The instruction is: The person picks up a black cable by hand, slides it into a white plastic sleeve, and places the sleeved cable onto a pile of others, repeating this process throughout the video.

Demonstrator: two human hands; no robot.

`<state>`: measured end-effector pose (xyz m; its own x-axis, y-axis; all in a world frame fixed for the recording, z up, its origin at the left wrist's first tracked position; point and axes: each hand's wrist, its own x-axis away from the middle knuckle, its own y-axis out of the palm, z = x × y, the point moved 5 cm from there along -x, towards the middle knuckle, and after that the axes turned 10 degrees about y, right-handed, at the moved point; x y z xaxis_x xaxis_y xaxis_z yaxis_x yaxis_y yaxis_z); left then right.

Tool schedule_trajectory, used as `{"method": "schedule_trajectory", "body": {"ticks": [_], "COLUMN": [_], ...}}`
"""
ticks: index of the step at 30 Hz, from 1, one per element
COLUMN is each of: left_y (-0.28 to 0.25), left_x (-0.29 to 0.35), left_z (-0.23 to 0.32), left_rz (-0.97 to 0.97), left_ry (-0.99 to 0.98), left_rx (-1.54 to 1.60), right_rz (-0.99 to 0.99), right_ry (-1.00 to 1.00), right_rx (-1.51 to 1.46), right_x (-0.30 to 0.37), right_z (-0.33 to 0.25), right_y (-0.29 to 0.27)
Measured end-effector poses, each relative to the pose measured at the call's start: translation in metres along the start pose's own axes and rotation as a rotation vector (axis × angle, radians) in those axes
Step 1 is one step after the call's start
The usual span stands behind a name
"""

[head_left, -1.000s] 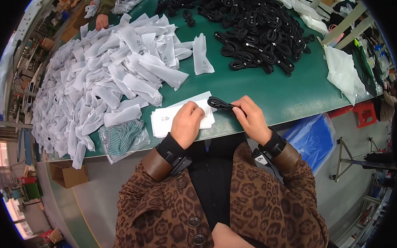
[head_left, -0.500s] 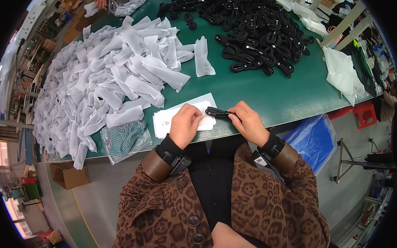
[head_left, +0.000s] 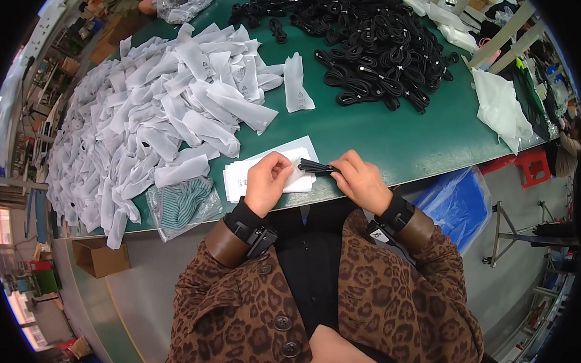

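My right hand (head_left: 362, 181) grips a bundled black cable (head_left: 313, 166) by one end, its looped end pointing left. My left hand (head_left: 266, 181) pinches the edge of a white pouch (head_left: 296, 173), lifting it a little off the stack. The cable's looped end is right at this lifted edge; whether it is inside the pouch I cannot tell. Beneath both hands lies a stack of flat white pouches (head_left: 234, 181) near the table's front edge.
A large heap of filled white pouches (head_left: 159, 100) covers the table's left. Black bundled cables (head_left: 378, 50) are piled at the back right. A striped cloth in a clear bag (head_left: 186, 203) lies by the front edge. Another person's arm (head_left: 147, 6) shows at far left.
My right hand has moved slightly left with the cable, and the cable has turned a bit. The pouch's edge is lifted more. The other person's hand has shifted onto a clear bag.
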<state>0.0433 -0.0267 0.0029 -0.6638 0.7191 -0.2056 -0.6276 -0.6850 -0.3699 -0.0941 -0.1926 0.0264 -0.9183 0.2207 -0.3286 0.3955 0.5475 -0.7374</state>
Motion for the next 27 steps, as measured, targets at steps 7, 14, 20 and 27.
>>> {"method": "schedule_trajectory", "body": {"ticks": [7, 14, 20, 27], "left_y": [0.003, -0.001, -0.002, -0.005], "left_x": [-0.002, -0.01, -0.01, -0.023], "left_z": [0.029, 0.047, 0.047, 0.056], "left_rz": [-0.101, -0.107, -0.106, -0.044], "left_ry": [0.432, 0.55, 0.537, 0.518], "left_rx": [-0.232, -0.347, -0.327, -0.28], "right_rz": [-0.044, -0.582, -0.115, 0.136], "right_ry": [0.035, 1.023, 0.241, 0.063], "right_rx": [-0.059, -1.025, -0.339, -0.244], "right_x": [-0.003, 0.008, -0.015, -0.028], "right_z": [0.006, 0.04, 0.0, -0.016], "right_y": [0.007, 0.04, 0.005, -0.003]}}
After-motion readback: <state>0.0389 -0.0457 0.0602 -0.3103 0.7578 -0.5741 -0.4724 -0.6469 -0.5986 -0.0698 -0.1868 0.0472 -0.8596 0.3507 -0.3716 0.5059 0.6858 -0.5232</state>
